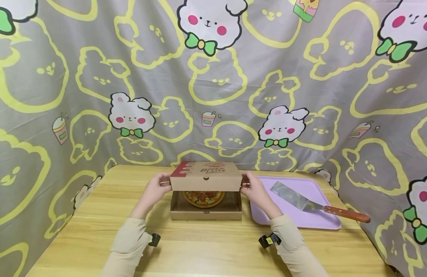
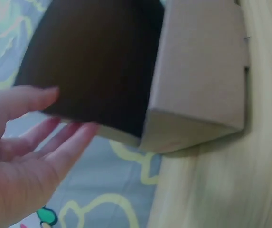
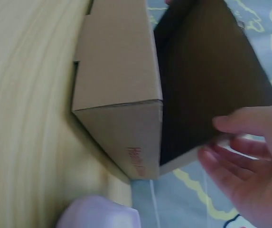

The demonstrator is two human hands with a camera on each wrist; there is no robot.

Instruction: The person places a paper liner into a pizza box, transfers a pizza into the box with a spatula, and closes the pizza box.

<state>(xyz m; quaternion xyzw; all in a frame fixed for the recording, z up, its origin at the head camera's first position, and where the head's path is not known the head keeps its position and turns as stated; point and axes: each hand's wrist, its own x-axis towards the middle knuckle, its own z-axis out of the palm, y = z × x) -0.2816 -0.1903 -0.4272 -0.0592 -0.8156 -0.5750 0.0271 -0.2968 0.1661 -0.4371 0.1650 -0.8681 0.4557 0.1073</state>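
Observation:
A cardboard pizza box (image 1: 206,215) stands on the table with its lid (image 1: 213,184) raised part way at the front. Inside the box, a pizza (image 1: 204,198) with red and green toppings shows beneath the lid; its back part is hidden. My left hand (image 1: 159,185) pinches the lid's left side, the thumb at the dark inner face and the fingers at the side edge in the left wrist view. On the opposite side, my right hand (image 1: 252,187) pinches the lid's right edge between thumb and fingers, seen closer in the right wrist view.
Right of the box lies a purple tray (image 1: 265,215). A wide metal spatula (image 1: 289,197) rests on it, its wooden handle (image 1: 348,213) jutting past the tray's right rim. Behind the wooden table (image 1: 206,250) hangs a grey patterned curtain (image 1: 172,80).

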